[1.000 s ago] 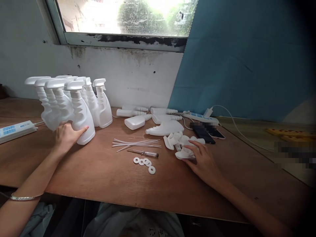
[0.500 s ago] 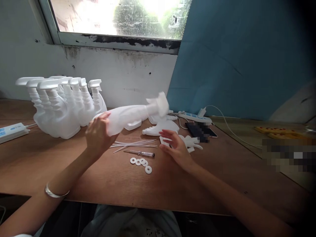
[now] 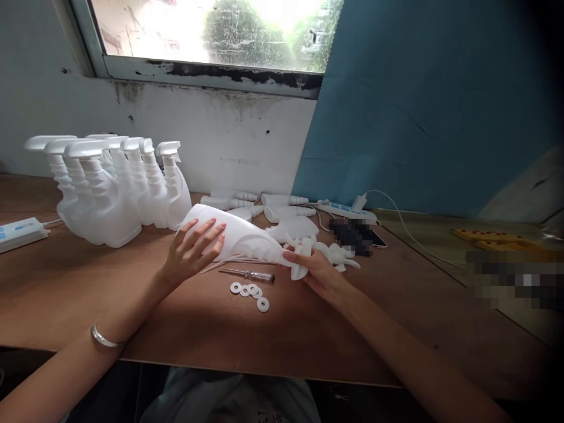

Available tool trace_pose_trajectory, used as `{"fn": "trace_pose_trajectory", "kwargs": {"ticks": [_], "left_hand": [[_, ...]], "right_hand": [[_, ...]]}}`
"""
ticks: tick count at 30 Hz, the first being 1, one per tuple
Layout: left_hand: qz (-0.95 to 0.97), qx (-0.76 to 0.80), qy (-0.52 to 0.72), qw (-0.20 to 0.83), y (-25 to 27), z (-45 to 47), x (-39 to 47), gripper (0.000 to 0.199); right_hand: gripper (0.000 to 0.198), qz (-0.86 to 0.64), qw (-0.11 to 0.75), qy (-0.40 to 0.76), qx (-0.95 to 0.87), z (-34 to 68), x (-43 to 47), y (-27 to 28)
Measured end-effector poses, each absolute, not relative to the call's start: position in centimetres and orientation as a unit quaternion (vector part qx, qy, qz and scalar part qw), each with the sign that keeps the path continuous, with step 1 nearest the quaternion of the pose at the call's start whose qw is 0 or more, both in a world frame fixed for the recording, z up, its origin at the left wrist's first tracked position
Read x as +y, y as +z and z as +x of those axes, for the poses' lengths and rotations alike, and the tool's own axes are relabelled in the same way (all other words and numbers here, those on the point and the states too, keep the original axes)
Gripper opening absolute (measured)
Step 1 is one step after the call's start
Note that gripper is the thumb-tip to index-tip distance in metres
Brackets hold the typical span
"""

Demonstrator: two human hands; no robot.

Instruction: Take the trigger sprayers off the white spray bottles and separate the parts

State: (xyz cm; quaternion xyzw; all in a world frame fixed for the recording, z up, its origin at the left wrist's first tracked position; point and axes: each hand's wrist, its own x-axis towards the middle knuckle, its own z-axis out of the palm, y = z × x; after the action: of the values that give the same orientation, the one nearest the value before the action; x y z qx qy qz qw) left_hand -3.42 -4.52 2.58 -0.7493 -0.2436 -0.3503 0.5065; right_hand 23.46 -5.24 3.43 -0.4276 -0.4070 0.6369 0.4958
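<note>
A white spray bottle (image 3: 240,238) is held tilted above the table, base to the left and sprayer lower at the right. My left hand (image 3: 194,249) grips its body near the base, fingers spread over the near side. At the other end, my right hand (image 3: 319,270) is closed round the white trigger sprayer (image 3: 299,264) at the neck. Beneath the bottle lie thin white tubes (image 3: 211,264), partly hidden, and a screwdriver (image 3: 249,275) with a clear handle. Several white ring washers (image 3: 252,289) rest nearer to me.
Several spray bottles with sprayers (image 3: 110,194) stand at the left. Bottles without sprayers (image 3: 286,212) lie at the back, with loose trigger sprayers (image 3: 341,255) right of my right hand. Power strips (image 3: 22,234) sit at left and back right, beside a phone (image 3: 379,237).
The bottle has swung down from raised to tilted, its sprayer end lower. My right hand, open before, has closed on the sprayer; my left hand has shifted along the body.
</note>
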Motion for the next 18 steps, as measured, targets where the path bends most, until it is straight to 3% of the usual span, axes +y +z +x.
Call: {"fn": "trace_pose_trajectory", "kwargs": {"ticks": [7, 10, 13, 18], "left_hand": [[-0.819, -0.227, -0.293, 0.439, 4.6, -4.2, -4.6, 0.020], [-0.874, -0.242, -0.265, 0.327, 5.7, -4.7, -4.8, 0.033], [-0.902, -0.293, -0.248, 0.197, 7.2, -5.0, -5.5, 0.037], [-0.901, -0.410, -0.131, -0.049, 10.6, -5.5, -7.1, 0.035]], "right_hand": [[0.034, -0.463, 0.504, 0.500, -0.531, 24.5, -6.2, 4.1], [0.026, -0.441, 0.500, 0.314, -0.677, 24.8, -7.0, 4.2], [0.011, -0.269, 0.497, 0.069, -0.822, 24.9, -7.3, 4.3], [0.012, -0.046, 0.433, -0.275, -0.857, 25.0, -7.0, 4.8]]}}
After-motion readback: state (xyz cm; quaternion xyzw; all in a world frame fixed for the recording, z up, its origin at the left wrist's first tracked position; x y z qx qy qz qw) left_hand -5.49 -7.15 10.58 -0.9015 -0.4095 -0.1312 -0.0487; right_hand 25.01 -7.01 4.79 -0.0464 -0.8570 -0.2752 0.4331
